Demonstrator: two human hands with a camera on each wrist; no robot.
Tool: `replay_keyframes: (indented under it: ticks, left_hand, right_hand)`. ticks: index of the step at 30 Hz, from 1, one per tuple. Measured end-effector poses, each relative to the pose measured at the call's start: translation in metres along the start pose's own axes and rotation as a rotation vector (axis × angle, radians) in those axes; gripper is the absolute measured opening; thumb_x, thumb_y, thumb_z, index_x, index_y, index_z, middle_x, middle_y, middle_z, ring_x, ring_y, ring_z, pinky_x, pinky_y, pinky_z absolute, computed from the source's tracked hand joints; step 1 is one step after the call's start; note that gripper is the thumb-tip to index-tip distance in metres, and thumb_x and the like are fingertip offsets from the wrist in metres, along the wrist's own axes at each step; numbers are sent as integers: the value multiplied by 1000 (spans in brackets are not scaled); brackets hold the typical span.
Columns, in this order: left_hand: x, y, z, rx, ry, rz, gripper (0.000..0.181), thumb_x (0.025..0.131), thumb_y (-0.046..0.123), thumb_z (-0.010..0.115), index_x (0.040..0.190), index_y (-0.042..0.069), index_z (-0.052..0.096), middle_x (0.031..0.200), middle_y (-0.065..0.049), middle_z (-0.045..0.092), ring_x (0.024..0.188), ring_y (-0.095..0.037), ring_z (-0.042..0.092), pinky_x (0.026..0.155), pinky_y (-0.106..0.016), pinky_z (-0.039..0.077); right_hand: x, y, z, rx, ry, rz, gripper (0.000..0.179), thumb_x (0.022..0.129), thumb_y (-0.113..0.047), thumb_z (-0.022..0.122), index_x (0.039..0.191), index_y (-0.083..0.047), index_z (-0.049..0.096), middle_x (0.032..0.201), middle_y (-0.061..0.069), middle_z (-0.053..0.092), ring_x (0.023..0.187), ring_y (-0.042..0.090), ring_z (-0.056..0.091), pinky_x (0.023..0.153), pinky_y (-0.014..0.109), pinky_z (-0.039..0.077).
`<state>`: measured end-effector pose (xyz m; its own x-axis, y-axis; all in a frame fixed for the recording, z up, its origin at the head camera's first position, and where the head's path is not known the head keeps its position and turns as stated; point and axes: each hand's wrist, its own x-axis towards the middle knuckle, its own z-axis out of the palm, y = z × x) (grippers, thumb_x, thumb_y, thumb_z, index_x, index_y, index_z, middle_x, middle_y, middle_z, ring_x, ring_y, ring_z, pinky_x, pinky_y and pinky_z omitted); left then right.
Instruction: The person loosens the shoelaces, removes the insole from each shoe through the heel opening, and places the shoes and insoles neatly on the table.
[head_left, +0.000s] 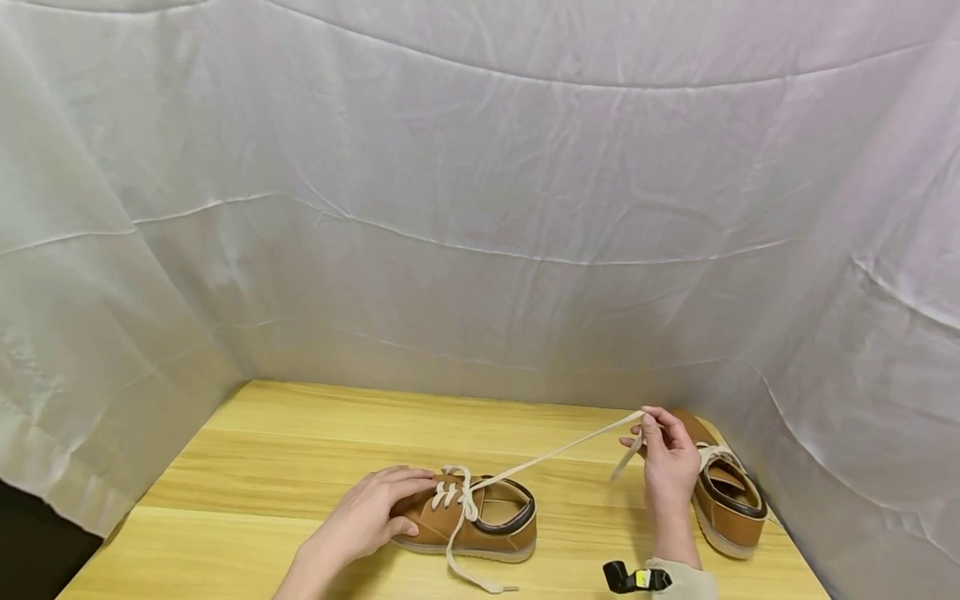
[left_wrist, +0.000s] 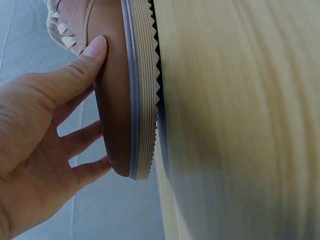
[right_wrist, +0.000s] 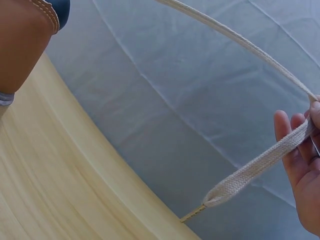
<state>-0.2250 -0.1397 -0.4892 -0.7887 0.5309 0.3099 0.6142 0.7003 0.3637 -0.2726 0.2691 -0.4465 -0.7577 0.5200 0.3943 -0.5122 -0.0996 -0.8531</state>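
A brown leather shoe [head_left: 504, 540] with cream laces stands on its sole, toe to the left. My left hand [head_left: 367, 510] holds its toe; in the left wrist view the thumb presses the near side and the other fingers reach round to the far side. Up and to the right, my right hand [head_left: 670, 460] pinches one shoelace [head_left: 558, 452] between thumb and fingertips. That lace runs taut from the shoe's knot, and its tipped end [right_wrist: 220, 195] dangles below the fingers. The other lace end [head_left: 468, 571] hangs over the shoe's near side onto the table.
A second brown shoe [head_left: 731, 518], laces tied, stands at the right beside my right wrist. The wooden table [head_left: 300, 467] is enclosed by grey cloth [head_left: 480, 317] at the back and both sides. A black strap device [head_left: 633, 577] sits at the right sleeve.
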Motion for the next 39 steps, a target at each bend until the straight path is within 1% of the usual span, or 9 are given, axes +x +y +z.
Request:
replay_keyframes:
  ticks: [12,16,19,23,26,27,33,39]
  left_hand:
    - [0,1,-1,-2,-5,-9,63,81,28,86,140,16,66,144,0,63,131,-34,59,107,-62,47]
    - [0,1,-1,2,-1,-11,62,81,28,86,139,16,67,144,1,64,132,-33,59,108,-61,47]
    - [0,1,-1,6,0,-12,62,81,28,86,139,16,67,144,1,63,131,-33,59,108,-61,47]
    - [-1,0,-1,7,-1,-15,63,81,27,87,139,17,67,144,1,63,131,-33,59,107,-61,48]
    - [-1,0,-1,5,-2,-16,63,81,27,87,139,17,67,144,1,63,131,-33,59,107,-61,48]
    - [0,0,-1,4,-3,-16,63,81,27,86,139,17,67,144,1,63,131,-33,59,107,-61,47]
    - [0,0,0,3,-1,-18,62,81,28,86,139,15,67,145,1,63,132,-33,59,107,-61,47]
    - [0,0,0,16,0,-14,62,81,28,86,139,16,67,144,1,63,131,-33,59,107,-61,47]
  right_hand:
    - [3,-3,-9,-4,20,10,36,101,-7,65,124,20,59,85,5,64,78,13,65,67,25,63]
    - [3,-3,-12,-14,24,20,35,101,-8,65,124,19,60,85,5,63,77,14,66,67,25,63]
    - [4,-4,-12,-20,25,24,30,101,-8,65,121,15,63,85,6,63,77,14,66,67,25,63]
    - [4,-6,-12,2,41,22,29,100,-7,66,120,14,64,85,6,64,77,14,66,66,25,63]
    - [5,-7,-13,21,59,20,33,100,-6,66,122,18,61,84,5,64,76,13,65,66,25,63]
    - [5,-7,-14,26,64,23,32,100,-6,66,121,18,61,83,5,64,76,13,65,66,25,63]
    - [7,-7,-16,27,63,33,33,100,-8,66,122,16,62,85,5,64,77,12,65,66,25,63]
    - [7,-7,-18,16,75,22,33,100,-8,67,121,16,63,87,5,64,77,12,66,66,25,63]
